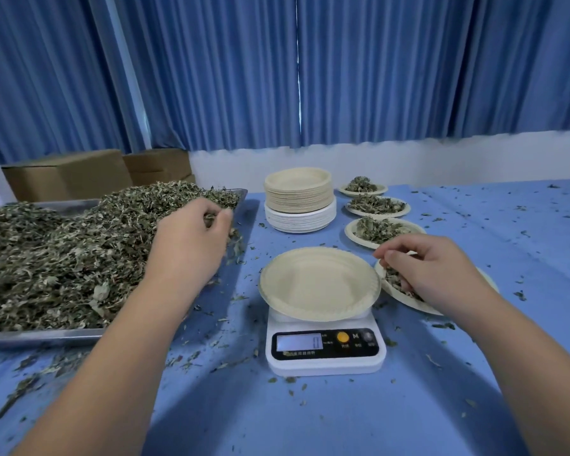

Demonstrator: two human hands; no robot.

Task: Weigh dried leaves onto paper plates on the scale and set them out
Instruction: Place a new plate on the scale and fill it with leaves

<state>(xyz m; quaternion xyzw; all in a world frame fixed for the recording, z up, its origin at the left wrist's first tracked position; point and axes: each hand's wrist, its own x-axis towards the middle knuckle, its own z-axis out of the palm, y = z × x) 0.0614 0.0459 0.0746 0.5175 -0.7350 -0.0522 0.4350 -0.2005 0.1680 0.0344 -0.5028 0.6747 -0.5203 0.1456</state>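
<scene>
An empty paper plate (320, 284) sits on the white digital scale (324, 350) in the middle of the table. A heap of dried leaves (63, 251) fills a metal tray (43, 337) on the left. My left hand (195, 235) is over the heap's right edge, its fingers curled round a pinch of leaves. My right hand (438, 271) lies over a filled plate (408, 297) just right of the scale, fingers curled into its leaves. Three more filled plates (380, 230) stand in a row behind it.
A tall stack of unused paper plates (298, 200) stands behind the scale. Cardboard boxes (69, 172) sit at the back left under blue curtains. Leaf crumbs are scattered over the blue tablecloth (507, 232).
</scene>
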